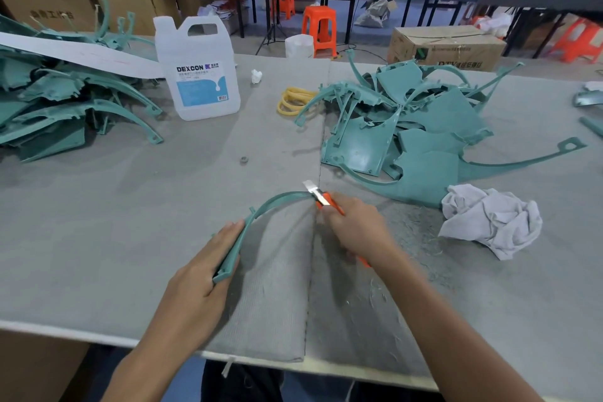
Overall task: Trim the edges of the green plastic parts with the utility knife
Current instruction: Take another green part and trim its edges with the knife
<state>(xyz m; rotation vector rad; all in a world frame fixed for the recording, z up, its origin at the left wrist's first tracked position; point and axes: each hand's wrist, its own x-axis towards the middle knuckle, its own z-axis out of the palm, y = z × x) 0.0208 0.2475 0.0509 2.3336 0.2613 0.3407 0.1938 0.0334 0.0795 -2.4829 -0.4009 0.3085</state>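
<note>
Two hands work a little apart: the left hand (202, 274) holds the near end of a bent green part (277, 200), and the right hand (355, 228) is wrapped round the knife (323, 200). The part curves away from the left hand and over to the right, where the blade (310, 188) seems to touch its far end. I think the cut must follow that curve.

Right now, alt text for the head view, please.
The right hand holds an orange utility knife, blade at the far end of a curved green part that the left hand holds at its near end, over a grey table. Green parts lie in a left pile and a right pile.
</note>
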